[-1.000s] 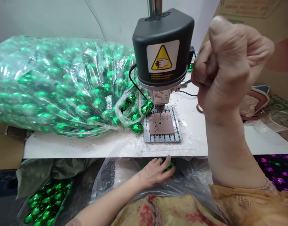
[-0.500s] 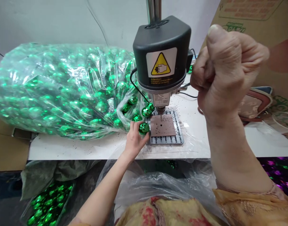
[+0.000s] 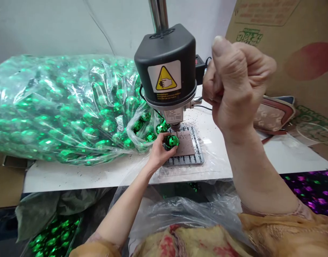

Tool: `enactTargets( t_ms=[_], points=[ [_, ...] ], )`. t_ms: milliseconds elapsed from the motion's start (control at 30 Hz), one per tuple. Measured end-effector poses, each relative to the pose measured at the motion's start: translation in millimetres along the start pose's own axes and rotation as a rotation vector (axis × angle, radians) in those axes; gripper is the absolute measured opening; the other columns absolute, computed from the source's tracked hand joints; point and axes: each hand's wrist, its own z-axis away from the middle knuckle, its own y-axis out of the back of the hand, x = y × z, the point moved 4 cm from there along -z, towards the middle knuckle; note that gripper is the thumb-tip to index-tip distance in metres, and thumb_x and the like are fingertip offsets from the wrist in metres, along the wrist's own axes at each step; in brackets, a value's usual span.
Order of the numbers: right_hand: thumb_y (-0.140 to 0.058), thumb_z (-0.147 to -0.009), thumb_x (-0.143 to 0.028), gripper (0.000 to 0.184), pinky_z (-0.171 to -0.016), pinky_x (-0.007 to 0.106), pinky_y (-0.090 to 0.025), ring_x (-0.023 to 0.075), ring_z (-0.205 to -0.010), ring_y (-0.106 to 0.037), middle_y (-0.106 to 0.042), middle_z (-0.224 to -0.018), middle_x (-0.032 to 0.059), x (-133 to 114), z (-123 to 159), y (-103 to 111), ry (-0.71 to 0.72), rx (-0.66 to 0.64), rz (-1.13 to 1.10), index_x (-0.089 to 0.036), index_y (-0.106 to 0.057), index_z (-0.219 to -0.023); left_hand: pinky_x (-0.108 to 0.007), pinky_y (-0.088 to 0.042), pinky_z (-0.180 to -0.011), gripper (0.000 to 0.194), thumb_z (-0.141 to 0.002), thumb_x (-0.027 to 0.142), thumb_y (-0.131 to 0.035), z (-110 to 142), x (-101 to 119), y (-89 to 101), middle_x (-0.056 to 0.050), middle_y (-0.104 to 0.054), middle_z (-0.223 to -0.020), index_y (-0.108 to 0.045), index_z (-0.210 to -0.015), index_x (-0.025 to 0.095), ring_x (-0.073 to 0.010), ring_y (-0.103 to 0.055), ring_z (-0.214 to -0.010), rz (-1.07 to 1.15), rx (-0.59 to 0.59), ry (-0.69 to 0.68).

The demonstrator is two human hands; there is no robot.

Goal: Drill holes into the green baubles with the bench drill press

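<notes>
Between the thumb and fingers of my left hand (image 3: 160,152) is a shiny green faceted ball (image 3: 172,142). It is over the brown square pad (image 3: 186,144) on the slotted base plate (image 3: 198,157), close under the chuck (image 3: 175,127) of a black-headed drill press (image 3: 165,67). My right hand (image 3: 237,78) is closed in a fist around the drill press's feed lever (image 3: 198,99); most of the lever is hidden by the fingers. A few loose green balls (image 3: 151,137) lie left of the base plate, at the mouth of the plastic bag.
A large clear bag of green balls (image 3: 59,114) fills the left of the white table (image 3: 83,176). A carton (image 3: 281,43) and a pouch (image 3: 273,112) are at the right. Below the table are a bin of green balls (image 3: 55,235) and purple balls (image 3: 313,192).
My left hand has carried the green ball rightward from beside the base plate to over the pad, under the chuck. My right hand stays closed on the lever. The view has shifted slightly.
</notes>
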Motion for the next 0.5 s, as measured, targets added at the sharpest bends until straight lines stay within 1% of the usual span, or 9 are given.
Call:
enactTargets(
  t_ms=[67, 133, 233, 367, 433, 500],
  points=[
    [-0.074, -0.078, -0.046, 0.054, -0.037, 0.027, -0.015, 0.0032, -0.036, -0.025, -0.031, -0.041, -0.0071, -0.8, 0.1, -1.4, -0.014, -0.001, -0.026, -0.019, -0.037, -0.049, -0.035, -0.053, -0.086, 0.048, -0.071, 0.025, -0.079, 0.6, -6.7, -2.8, -0.006, -0.07, -0.106, -0.06, -0.115, 0.019, -0.0206, -0.067, -0.095, 0.041, 0.037, 0.074],
    [-0.072, -0.077, -0.054, 0.057, -0.038, 0.027, -0.015, 0.003, -0.036, -0.025, -0.031, -0.042, -0.0067, -2.0, 0.3, -2.7, -0.022, 0.008, -0.039, -0.019, -0.036, -0.049, -0.036, -0.054, -0.086, 0.051, -0.069, 0.029, -0.082, 0.3, -10.7, -5.4, -0.007, -0.071, -0.106, -0.061, -0.114, 0.019, -0.0217, -0.067, -0.096, 0.067, 0.056, 0.111],
    [-0.069, -0.076, -0.059, 0.06, -0.038, 0.028, -0.013, 0.0031, -0.036, -0.024, -0.029, -0.042, -0.0063, -3.9, 0.9, -3.4, -0.007, 0.017, -0.043, -0.019, -0.035, -0.049, -0.036, -0.054, -0.087, 0.052, -0.069, 0.032, -0.083, -2.0, -13.9, -8.2, -0.008, -0.072, -0.108, -0.063, -0.115, 0.018, -0.0217, -0.067, -0.097, 0.108, 0.039, 0.121],
    [-0.07, -0.074, -0.062, 0.059, -0.038, 0.031, -0.012, 0.0044, -0.036, -0.024, -0.031, -0.04, -0.0054, -2.9, 1.0, -2.7, -0.021, 0.002, -0.051, -0.02, -0.038, -0.048, -0.036, -0.054, -0.089, 0.054, -0.075, 0.04, -0.08, -4.4, -20.9, -8.7, -0.009, -0.071, -0.112, -0.064, -0.122, 0.019, -0.0211, -0.068, -0.098, 0.196, 0.011, 0.138],
    [-0.07, -0.075, -0.062, 0.059, -0.039, 0.031, -0.013, 0.0041, -0.034, -0.024, -0.03, -0.039, -0.0059, -1.3, -1.8, -2.4, -0.019, 0.003, -0.051, -0.02, -0.038, -0.048, -0.037, -0.053, -0.093, 0.054, -0.077, 0.041, -0.08, -4.8, -25.0, -8.3, -0.01, -0.071, -0.116, -0.065, -0.124, 0.02, -0.0224, -0.067, -0.103, 0.201, -0.001, 0.145],
    [-0.068, -0.074, -0.067, 0.061, -0.038, 0.03, -0.014, 0.0038, -0.033, -0.026, -0.03, -0.038, -0.0066, 2.8, -8.5, -4.1, -0.04, -0.014, -0.034, -0.02, -0.039, -0.048, -0.039, -0.052, -0.097, 0.054, -0.076, 0.04, -0.081, -4.8, -26.8, -8.1, -0.01, -0.07, -0.119, -0.066, -0.124, 0.02, -0.0245, -0.066, -0.109, 0.176, -0.007, 0.128]
  ],
)
